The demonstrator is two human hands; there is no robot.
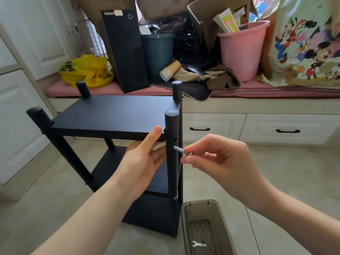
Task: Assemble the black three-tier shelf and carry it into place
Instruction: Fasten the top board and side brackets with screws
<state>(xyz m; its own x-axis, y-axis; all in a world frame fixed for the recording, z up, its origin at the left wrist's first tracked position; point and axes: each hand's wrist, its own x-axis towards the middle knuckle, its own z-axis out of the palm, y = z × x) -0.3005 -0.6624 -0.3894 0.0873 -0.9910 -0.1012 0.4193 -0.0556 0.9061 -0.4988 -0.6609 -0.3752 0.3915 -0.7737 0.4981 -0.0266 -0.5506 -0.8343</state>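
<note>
Right hand's grip: the right hand [217,157] pinches a short silver screw [181,150] between thumb and fingertips, shank pointing left.
Where the screw goes: its tip touches the side of the near right post [171,162], just below an open hole [175,139]; I judge it is being lined up to enter the post there and lock the board.
Left hand's grip: the left hand [145,153] clasps nothing; its fingers lie fairly straight under the top board [114,115], thumb laid along the front edge by the near right corner.
Why held so: it looks to be propping the board level at the post, so board and hole meet while the screw goes in.
Task's thing: the black three-tier shelf [110,168] stands upright on the tiled floor [55,199], in front of the window-seat drawers.
Its look: matte black boards, three stacked, carried by four round black posts that rise above the top board and end in caps.
Stage, as I judge it: the frame is up and this near right corner joint is not yet fastened; carrying comes later.
Close by: a brown see-through tub [185,227] sits on the floor just beside the shelf's near right foot, a small flat wrench [198,244] lying in its bottom, handy for tightening.
</note>
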